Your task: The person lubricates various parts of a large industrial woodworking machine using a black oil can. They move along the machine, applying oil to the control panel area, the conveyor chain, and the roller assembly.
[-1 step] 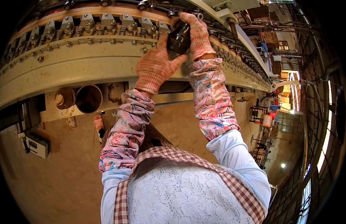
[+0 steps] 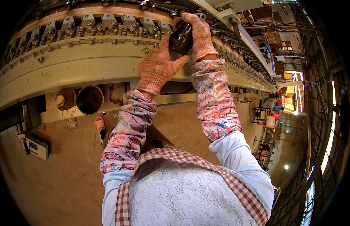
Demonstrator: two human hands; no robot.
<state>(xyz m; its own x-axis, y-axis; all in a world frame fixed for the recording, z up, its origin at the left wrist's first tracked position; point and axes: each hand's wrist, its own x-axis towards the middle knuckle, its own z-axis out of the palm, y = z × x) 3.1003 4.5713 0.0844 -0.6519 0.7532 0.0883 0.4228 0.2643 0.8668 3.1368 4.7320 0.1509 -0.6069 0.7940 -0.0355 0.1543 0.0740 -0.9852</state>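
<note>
Both my hands wear orange-pink knitted gloves and are at the top of the view, over a long cream-coloured machine (image 2: 103, 62). Between them is a dark, glossy, rounded cylinder (image 2: 181, 40); whether it is loose or fixed to the machine I cannot tell. My left hand (image 2: 160, 67) is closed around its left side, with the thumb below its near end. Along the right side, my right hand (image 2: 202, 35) grips it, fingers bent over the far end. Some fingertips are hidden behind the cylinder.
A row of spring-loaded rollers and bolts (image 2: 113, 25) runs along the machine top. Below its edge, a dark-stained open bucket (image 2: 90, 100) and a brown container (image 2: 65, 99) stand on a ledge. A pale beam (image 2: 254, 49) slants past on the right.
</note>
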